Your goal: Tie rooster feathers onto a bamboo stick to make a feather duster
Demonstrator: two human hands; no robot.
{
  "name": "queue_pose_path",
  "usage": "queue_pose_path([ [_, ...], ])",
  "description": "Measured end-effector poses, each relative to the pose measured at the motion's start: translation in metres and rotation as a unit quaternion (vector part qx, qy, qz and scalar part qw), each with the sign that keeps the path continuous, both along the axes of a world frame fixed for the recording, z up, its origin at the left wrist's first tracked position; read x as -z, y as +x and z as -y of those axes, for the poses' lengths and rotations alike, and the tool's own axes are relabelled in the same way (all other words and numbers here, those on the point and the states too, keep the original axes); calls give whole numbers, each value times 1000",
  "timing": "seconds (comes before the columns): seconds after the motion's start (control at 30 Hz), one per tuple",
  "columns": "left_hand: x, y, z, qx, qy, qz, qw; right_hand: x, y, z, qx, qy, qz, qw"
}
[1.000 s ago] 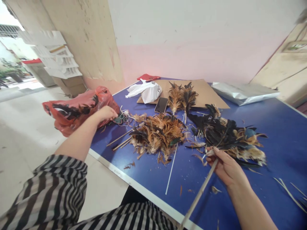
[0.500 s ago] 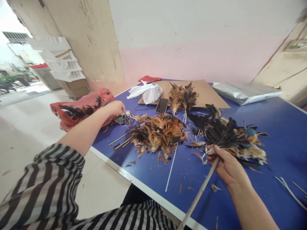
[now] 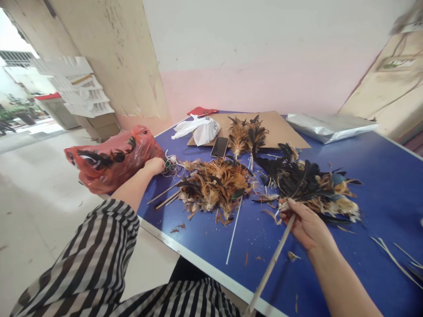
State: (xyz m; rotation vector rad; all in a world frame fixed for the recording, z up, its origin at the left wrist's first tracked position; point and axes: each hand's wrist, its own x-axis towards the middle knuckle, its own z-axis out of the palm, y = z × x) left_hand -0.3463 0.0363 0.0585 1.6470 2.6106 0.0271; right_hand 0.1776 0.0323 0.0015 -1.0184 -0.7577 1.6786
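Note:
My right hand (image 3: 306, 224) grips a thin wooden stick (image 3: 269, 270) just below a bundle of dark and tan feathers (image 3: 312, 187) bound to its far end; the stick slants down toward the table's near edge. My left hand (image 3: 154, 165) is closed over a tangle of white string (image 3: 172, 159) at the left side of the blue table (image 3: 380, 185), right beside a red plastic bag (image 3: 109, 156) holding dark feathers. Between my hands lies a loose pile of brown feathers (image 3: 216, 185).
Bare sticks (image 3: 165, 196) lie left of the pile and a white rod (image 3: 234, 231) in front. Farther back sit a phone (image 3: 220, 146), a white bag (image 3: 200, 129), another feather bunch (image 3: 246, 134) on cardboard (image 3: 284, 132), a red item (image 3: 202, 111) and a silver packet (image 3: 327, 127).
My left hand moved from the red bag's edge a little right onto the string tangle. The right hand and its feathered stick stayed nearly still; the view shifted slightly.

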Motion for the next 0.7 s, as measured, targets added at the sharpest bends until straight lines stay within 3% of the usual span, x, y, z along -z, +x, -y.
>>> queue_pose_path([
  [0.07, -10, -2, 0, -12, 19, 32, 999, -2, -1, 1, -1, -3, 1, 1000],
  [0.17, -38, -5, 4, -23, 61, 103, 993, -6, -2, 2, -5, -2, 0, 1000],
  [0.43, -149, 8, 11, -10, 245, 272, 931, -6, -2, 2, 2, 10, -23, 1000],
  [0.5, -179, 23, 8, 5, 296, 293, 909, -5, -3, 2, 3, 11, -29, 1000],
  [0.57, -207, 47, 5, 28, 392, 361, 846, -5, -3, 2, 8, 8, -32, 999],
  [0.7, -250, 119, 3, 187, 421, 398, 793, -9, -3, 4, 9, 11, -37, 999],
])
